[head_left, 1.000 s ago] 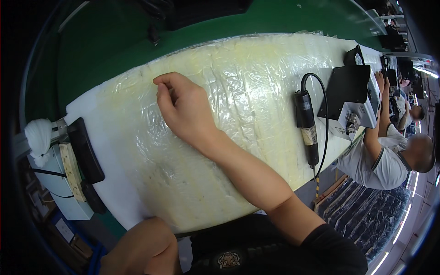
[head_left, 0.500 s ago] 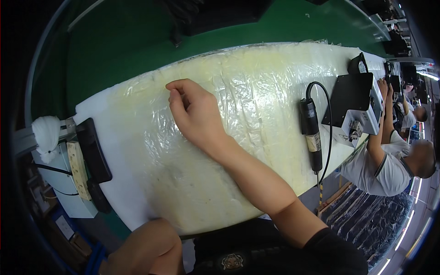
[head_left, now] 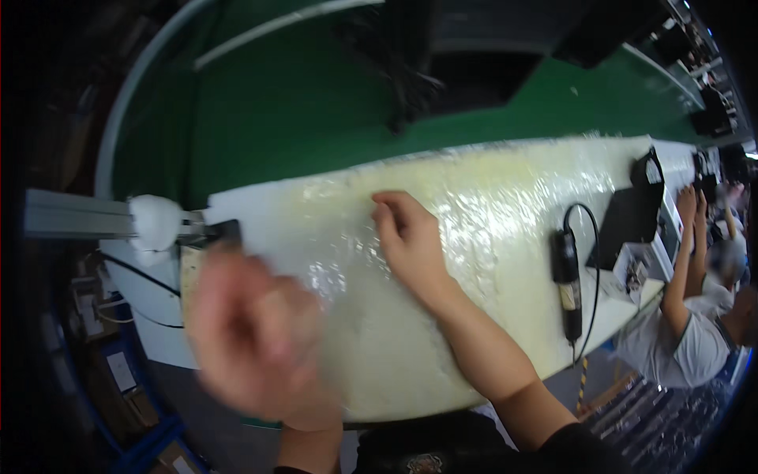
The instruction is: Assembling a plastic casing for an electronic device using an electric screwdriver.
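Head view: a long pale-yellow slab point(head_left: 489, 237) wrapped in shiny clear film lies across a white desk point(head_left: 624, 304), running from the lower left up to the far right, with green floor point(head_left: 300, 103) beyond it.

The right hand point(head_left: 410, 241) rests palm down on the film near the middle of the slab, the forearm coming in from the lower edge. Its fingers point(head_left: 388, 207) are curled together at the tips, thumb against forefinger, pressing on or nipping the film; which of the two I cannot tell.

The left hand point(head_left: 257, 332) is raised close to the camera over the slab's near left end and is badly blurred. It looks loosely curled, but whether its grip is spread or closed, or holds anything, cannot be told.

To the right of the right forearm a black handheld tool point(head_left: 567, 280) lies on the slab's edge, its black cable point(head_left: 588, 237) looping up and back down past it. Farther right a black box point(head_left: 632, 221) stands on the desk.

At the left end a white rounded knob point(head_left: 155, 223) sits on a grey metal rail point(head_left: 75, 215).

At the far right another person point(head_left: 687, 340) in a grey shirt has both arms raised toward the desk.
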### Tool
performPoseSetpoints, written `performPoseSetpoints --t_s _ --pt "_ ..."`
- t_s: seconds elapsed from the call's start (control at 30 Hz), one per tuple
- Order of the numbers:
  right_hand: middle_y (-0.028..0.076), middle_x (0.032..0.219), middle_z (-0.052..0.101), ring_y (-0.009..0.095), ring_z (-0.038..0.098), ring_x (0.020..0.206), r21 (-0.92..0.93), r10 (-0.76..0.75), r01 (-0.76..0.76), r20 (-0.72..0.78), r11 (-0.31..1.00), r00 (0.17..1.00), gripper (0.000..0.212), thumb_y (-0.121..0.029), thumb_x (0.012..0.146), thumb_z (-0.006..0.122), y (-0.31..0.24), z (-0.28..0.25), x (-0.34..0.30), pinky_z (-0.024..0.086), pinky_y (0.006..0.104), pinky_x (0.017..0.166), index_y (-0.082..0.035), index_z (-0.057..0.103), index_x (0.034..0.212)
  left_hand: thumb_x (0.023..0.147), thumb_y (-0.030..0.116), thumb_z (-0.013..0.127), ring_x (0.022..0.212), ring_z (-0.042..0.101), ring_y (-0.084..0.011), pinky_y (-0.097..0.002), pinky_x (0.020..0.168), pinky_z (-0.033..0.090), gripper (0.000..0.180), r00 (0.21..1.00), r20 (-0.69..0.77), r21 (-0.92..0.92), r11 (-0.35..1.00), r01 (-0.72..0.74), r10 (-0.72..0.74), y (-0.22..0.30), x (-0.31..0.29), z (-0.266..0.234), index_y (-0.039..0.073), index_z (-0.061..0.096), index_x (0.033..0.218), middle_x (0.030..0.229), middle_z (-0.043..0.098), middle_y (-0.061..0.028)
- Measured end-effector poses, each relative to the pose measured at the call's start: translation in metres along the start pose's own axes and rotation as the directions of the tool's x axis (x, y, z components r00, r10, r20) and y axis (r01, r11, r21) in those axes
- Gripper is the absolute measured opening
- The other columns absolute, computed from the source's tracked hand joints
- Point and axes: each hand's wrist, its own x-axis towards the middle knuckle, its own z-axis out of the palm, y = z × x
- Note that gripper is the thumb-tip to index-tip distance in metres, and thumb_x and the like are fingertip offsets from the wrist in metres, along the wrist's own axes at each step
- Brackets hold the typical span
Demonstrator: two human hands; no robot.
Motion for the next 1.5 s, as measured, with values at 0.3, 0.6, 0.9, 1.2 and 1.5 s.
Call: performPoseSetpoints --t_s 0.3,0.6,0.9,1.2,1.5 --pt "0.014 0.077 0.067 0.018 0.062 0.062 -0.011 0.022 -0.021 0.031 1.000 0.999 0.019 -0.010 0.092 0.058 -0.008 -0.003 -0.001 0.049 0.0299 0.059 0.000 0.065 0.106 0.103 0.019 0.043 0.039 0.033 -0.0073 -0.0235 0.040 0.026 0.030 0.989 -0.069 0.128 0.982 0.139 -0.131 -0.011 0.018 0.010 -0.003 0.061 0.096 0.053 0.046 -0.0013" --pt "0.013 0.078 0.068 0.016 0.061 0.061 -0.011 0.022 -0.021 0.029 1.000 0.999 0.019 -0.009 0.093 0.058 -0.009 -0.003 -0.002 0.048 0.0286 0.058 0.002 0.065 0.106 0.101 0.014 0.045 0.042 0.035 -0.0085 -0.0237 0.039 0.026 0.016 0.980 -0.021 0.031 0.980 0.197 -0.196 -0.011 0.019 0.008 0.002 0.057 0.100 0.068 0.051 -0.0027" --pt "0.012 0.074 0.066 0.014 0.056 0.056 0.025 0.029 -0.030 0.017 0.999 0.999 0.019 -0.009 0.093 0.058 -0.003 -0.001 -0.002 0.046 0.0296 0.054 0.002 0.066 0.106 0.099 0.009 0.052 0.056 0.047 -0.0067 -0.0207 0.044 0.033 0.012 0.958 0.168 -0.202 0.943 0.265 -0.233 -0.027 0.028 -0.005 0.001 0.057 0.107 0.076 0.053 -0.0027" --pt "0.012 0.068 0.062 0.015 0.055 0.055 0.027 0.043 -0.043 0.020 0.999 0.999 0.018 -0.009 0.093 0.058 -0.002 -0.001 -0.002 0.045 0.0298 0.054 0.001 0.066 0.106 0.099 0.007 0.053 0.062 0.051 -0.0079 -0.0198 0.041 0.037 0.017 0.994 -0.034 0.131 0.986 0.107 -0.104 -0.026 0.026 0.024 -0.002 0.058 0.113 0.092 0.058 -0.0059" --pt "0.014 0.070 0.064 0.018 0.059 0.056 0.018 0.054 -0.055 0.024 0.998 0.998 0.018 -0.010 0.092 0.059 -0.001 -0.001 -0.002 0.047 0.0312 0.055 0.001 0.066 0.105 0.100 0.009 0.050 0.055 0.047 -0.0076 -0.0194 0.039 0.034 0.014 0.983 0.009 0.047 0.982 0.183 -0.184 -0.029 0.028 0.008 -0.001 0.058 0.106 0.092 0.058 -0.0062"
